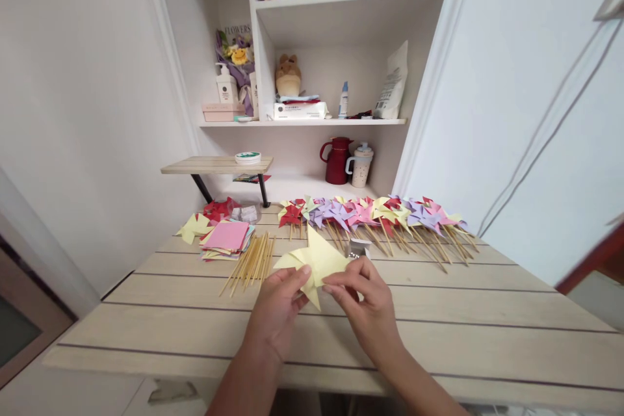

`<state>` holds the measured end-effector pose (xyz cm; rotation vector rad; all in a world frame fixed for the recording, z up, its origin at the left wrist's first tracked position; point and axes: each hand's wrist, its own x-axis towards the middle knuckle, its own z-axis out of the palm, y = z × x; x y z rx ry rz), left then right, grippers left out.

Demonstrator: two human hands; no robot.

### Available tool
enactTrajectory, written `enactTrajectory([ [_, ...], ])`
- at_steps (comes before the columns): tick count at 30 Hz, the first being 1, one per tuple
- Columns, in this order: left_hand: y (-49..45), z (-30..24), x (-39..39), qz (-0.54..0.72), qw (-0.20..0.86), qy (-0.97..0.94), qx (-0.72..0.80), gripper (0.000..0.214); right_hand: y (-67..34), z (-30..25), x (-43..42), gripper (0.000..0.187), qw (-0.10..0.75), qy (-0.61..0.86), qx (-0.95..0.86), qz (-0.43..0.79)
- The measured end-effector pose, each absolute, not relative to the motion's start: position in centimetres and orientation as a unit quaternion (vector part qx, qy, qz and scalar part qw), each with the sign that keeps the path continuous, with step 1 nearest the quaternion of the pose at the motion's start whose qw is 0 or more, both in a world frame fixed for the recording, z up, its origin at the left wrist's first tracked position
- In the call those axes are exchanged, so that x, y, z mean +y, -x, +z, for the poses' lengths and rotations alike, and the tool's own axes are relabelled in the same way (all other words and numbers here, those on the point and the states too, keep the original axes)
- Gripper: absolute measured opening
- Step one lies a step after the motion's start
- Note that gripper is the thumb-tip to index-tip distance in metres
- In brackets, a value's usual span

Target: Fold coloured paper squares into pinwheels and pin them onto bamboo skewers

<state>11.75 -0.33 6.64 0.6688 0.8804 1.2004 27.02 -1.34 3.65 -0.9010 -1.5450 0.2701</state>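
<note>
A pale yellow paper pinwheel [319, 253] with folded points is up in front of me, above the table. My left hand [279, 302] pinches its left side, thumb on top of the paper. Close to the pinwheel's middle, the thumb and fingertips of my right hand [369, 299] are pressed together; whatever is between them is too small to make out. Just behind my right hand lies a small open box [359, 247] with tiny shiny pieces by it. Thin wooden sticks [253, 260] lie in a pile left of the pinwheel.
Colourful pinwheels on sticks [361, 213] lie in a long row across the table's back. At left are stacked paper squares [225, 237], a yellow folded paper [194, 227] and red folded papers [219, 210]. Behind stand a small raised shelf [214, 166] and a red jug [337, 161].
</note>
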Motion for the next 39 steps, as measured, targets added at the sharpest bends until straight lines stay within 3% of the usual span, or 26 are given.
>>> enactTrajectory([
  [8,-12.1,6.7,-0.7,0.545,0.667,-0.331,0.386,0.037,-26.6,4.4,-0.9,0.012,0.634,0.418,-0.604,0.239],
  [18,-12.1,6.5,-0.9,0.564,0.629,-0.354,0.400,0.031,-26.6,5.2,-0.9,0.020,0.605,0.429,-0.599,0.301],
  [34,-12.1,6.4,-0.8,0.585,0.540,-0.382,0.470,0.028,-25.9,5.2,-0.9,0.027,0.593,0.442,-0.588,0.328],
  [39,-11.6,6.0,-0.5,0.586,0.473,-0.414,0.511,0.018,-26.2,4.9,-1.1,0.019,0.610,0.462,-0.610,0.207],
])
